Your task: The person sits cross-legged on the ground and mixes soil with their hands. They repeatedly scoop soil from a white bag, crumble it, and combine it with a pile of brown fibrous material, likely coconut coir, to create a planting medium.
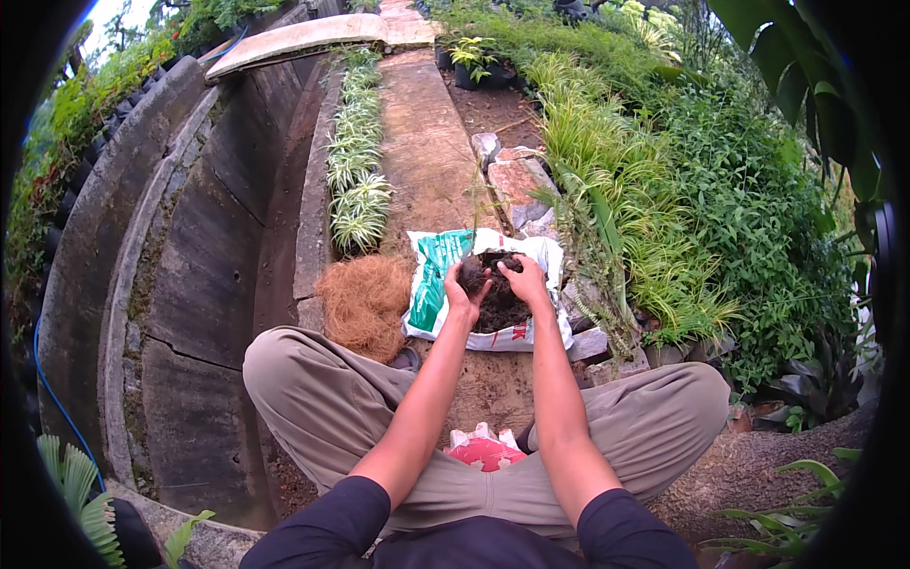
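Observation:
A white and green plastic sack lies before me with its mouth spread, and dark soil shows inside. Over its left part, my left hand is closed around a dark clump of soil, from which a thin green plant stem seems to rise. My right hand is at the right side of the soil, fingers curled on a dark lump of it. Both hands are close together but apart. A heap of brown coconut fibre lies just left of the sack.
A deep concrete channel runs along the left. Potted spider plants line its edge. Stones and dense grassy plants stand at the right. A red and white bag lies between my legs. A tree trunk is at lower right.

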Demonstrator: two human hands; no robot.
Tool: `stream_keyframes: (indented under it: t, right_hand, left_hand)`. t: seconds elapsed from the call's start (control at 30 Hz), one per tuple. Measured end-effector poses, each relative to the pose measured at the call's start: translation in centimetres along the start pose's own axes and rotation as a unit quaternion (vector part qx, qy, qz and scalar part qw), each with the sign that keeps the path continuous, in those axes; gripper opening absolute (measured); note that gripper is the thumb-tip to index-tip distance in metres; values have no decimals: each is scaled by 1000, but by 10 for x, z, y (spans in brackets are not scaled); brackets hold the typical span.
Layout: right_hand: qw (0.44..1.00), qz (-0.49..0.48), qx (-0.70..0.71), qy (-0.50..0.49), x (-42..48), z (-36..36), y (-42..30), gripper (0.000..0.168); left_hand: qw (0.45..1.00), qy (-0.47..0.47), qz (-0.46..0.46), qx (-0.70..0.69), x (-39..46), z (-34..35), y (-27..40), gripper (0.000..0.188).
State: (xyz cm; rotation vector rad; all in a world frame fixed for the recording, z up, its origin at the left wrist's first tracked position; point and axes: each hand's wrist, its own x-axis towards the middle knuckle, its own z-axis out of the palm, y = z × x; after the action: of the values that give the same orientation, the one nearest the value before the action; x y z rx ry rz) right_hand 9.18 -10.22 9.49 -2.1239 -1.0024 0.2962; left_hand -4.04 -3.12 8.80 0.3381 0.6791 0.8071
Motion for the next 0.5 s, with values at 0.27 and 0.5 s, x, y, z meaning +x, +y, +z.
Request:
stream_keyframes:
  t: [0.27, 0.5]
  right_hand:
    - [778, 177, 597, -84, 1, -22, -24, 23]
    - [723, 198, 648, -133, 24, -55, -63, 30]
  left_hand:
    - [999, 12, 13, -29, -7, 8, 8, 34]
    - [996, 37, 47, -72, -17, 24, 23, 34]
